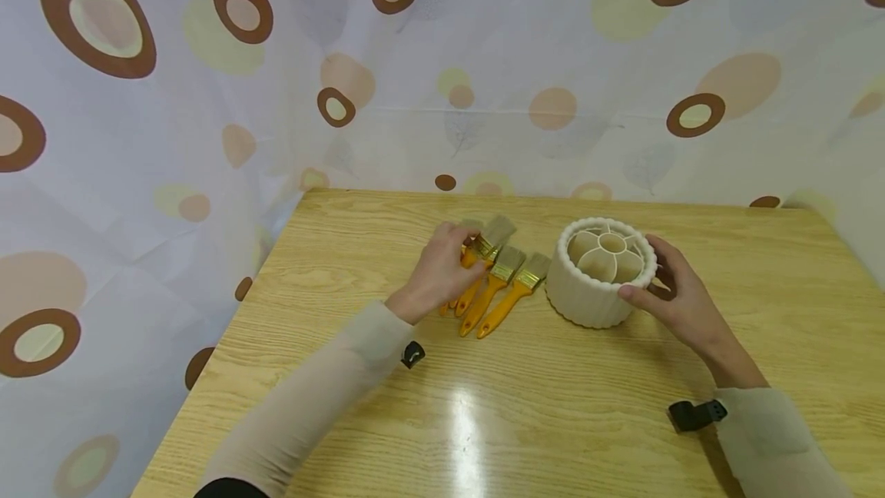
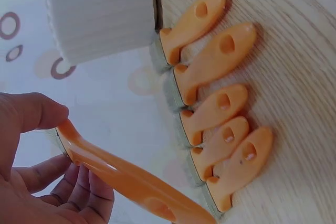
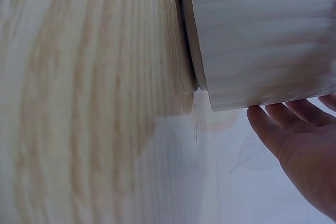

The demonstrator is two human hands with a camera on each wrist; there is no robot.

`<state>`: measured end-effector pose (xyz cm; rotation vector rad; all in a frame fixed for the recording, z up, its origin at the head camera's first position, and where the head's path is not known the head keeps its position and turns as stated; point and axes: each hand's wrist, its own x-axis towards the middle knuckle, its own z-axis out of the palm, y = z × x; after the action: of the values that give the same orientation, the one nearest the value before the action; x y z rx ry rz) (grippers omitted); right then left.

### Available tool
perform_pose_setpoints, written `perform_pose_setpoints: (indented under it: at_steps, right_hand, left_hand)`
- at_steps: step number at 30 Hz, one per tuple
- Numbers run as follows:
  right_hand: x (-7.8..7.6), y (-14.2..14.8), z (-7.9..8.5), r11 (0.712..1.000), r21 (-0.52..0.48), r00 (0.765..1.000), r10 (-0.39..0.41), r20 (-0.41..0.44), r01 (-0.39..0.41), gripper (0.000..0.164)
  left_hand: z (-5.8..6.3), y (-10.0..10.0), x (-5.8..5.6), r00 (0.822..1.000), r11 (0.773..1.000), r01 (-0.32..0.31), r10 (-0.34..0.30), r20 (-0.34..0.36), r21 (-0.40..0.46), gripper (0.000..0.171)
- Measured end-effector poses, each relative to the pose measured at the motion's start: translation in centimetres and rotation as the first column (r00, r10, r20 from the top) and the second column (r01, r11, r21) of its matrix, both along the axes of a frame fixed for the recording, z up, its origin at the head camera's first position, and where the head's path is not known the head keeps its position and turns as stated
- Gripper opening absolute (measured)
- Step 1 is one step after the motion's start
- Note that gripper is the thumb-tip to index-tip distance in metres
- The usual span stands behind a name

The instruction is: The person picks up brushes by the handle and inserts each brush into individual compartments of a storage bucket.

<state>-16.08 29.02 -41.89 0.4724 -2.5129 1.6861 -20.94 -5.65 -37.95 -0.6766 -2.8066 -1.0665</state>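
My left hand [image 1: 442,271] pinches a flat paintbrush [image 2: 121,174] near its metal band, between thumb and fingers; its orange handle is lifted over the table, and its bristles point away from me in the head view. Several more orange-handled paintbrushes [image 1: 508,307] lie side by side just below and to the right. My right hand [image 1: 687,302] grips the side of an off-white round brush holder [image 1: 588,300], thumb at the front rim and fingers round the right side. This holder has a ribbed wall, a scalloped rim and petal-shaped compartments about a round middle one.
Everything stands on a wood-grain table [image 1: 553,406]. A white curtain [image 1: 498,60] with brown and beige circles hangs along its back and left edges. The brushes' bristle ends lie close to the holder's left side.
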Motion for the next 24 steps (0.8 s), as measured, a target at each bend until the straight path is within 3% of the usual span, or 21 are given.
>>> perform_pose_setpoints:
  at_steps: [13, 21, 24]
  right_hand:
    - [0.3, 0.0, -0.1, 1.000, 0.003, 1.000, -0.013, 0.022, 0.013, 0.080]
    - [0.1, 0.1, 0.0, 1.000, -0.001, 1.000, -0.011, 0.015, 0.011, 0.080]
    - [0.0, 0.1, 0.0, 1.000, 0.004, 1.000, -0.013, 0.016, 0.013, 0.080]
  left_hand:
    - [1.1, 2.0, 0.9, 0.999, 0.998, 0.046, -0.047, 0.010, 0.048, 0.047]
    - [1.8, 3.3, 1.4, 0.996, 0.995, 0.082, -0.081, -0.032, 0.063, 0.048]
    - [2.0, 3.7, 1.6, 0.995, 0.993, 0.096, -0.095, -0.010, 0.073, 0.050]
